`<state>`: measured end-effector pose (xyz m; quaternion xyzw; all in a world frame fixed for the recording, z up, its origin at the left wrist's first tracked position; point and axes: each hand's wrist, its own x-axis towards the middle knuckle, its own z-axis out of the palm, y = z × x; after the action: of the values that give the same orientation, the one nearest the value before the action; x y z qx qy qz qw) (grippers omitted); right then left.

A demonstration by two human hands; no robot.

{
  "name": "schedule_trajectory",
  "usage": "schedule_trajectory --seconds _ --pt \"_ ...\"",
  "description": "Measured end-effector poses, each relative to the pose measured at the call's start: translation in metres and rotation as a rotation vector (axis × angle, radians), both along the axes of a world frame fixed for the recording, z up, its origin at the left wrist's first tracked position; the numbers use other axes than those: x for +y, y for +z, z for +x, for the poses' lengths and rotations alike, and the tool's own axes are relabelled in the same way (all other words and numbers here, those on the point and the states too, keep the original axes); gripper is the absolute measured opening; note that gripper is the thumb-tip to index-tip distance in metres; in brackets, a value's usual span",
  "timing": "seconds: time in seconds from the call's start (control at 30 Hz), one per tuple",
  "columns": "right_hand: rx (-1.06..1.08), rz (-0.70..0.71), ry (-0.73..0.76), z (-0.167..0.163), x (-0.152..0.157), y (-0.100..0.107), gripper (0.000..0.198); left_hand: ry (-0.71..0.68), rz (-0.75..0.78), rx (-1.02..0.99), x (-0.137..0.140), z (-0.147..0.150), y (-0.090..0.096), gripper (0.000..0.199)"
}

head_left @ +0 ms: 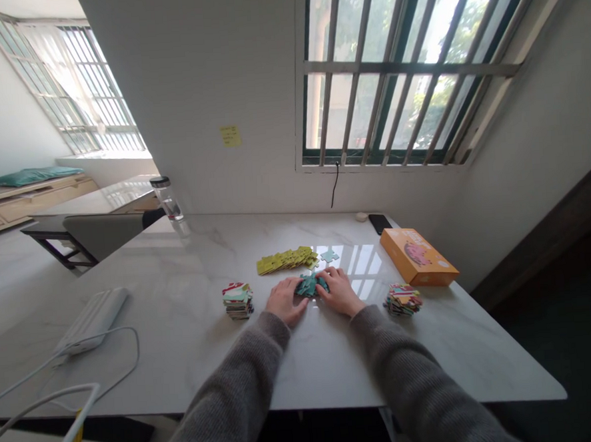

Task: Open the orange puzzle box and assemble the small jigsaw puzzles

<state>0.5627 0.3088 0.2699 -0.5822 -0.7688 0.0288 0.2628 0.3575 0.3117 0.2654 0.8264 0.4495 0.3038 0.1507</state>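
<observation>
white marbled table [182, 334] | barred window [391, 78] in pale wall [190, 67] | hands [283, 300] [340, 291] partly curled, together holding teal puzzle pieces [307, 286]

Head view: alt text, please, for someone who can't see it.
A person's left hand and right hand touch teal puzzle pieces from either side on a white table. Yellow-green pieces lie beyond, a left stack and a right stack flank the hands, and an orange box sits at right.

This looks like a room in a home: a sheer curtain [60, 62] hangs by a barred window [111, 92], a green cushion [35, 175] lies on low wooden drawers [34, 197], and yellow-green puzzle pieces [285, 260] lie on a marble-patterned bench [183, 341].
</observation>
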Motion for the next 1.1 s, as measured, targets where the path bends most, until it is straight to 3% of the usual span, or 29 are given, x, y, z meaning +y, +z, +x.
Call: schedule_trajectory --seconds 0.2,0.37,0.7,0.87,1.0,1.1 --pt "0.101 -0.028 0.068 -0.009 -0.019 0.000 0.024 -0.074 0.041 0.033 -0.002 -0.002 -0.001 0.058" --pt "0.206 -0.055 0.117 -0.013 -0.028 0.003 0.025 -0.119 0.074 0.026 0.001 -0.002 -0.004 0.049" --pt "0.174 -0.141 0.277 -0.002 -0.033 0.011 0.060 -0.205 -0.058 -0.138 0.005 -0.007 -0.004 0.041" --pt "0.105 -0.075 0.258 -0.005 -0.033 0.006 0.048 -0.111 -0.080 -0.232 0.001 -0.007 0.002 0.018" --pt "0.020 -0.028 0.240 -0.014 -0.034 0.002 0.049 -0.117 -0.027 -0.201 0.000 -0.004 -0.004 0.031" --pt "-0.022 -0.017 0.216 -0.017 -0.032 0.000 0.041 -0.079 -0.068 -0.241 -0.001 -0.002 -0.005 0.030"
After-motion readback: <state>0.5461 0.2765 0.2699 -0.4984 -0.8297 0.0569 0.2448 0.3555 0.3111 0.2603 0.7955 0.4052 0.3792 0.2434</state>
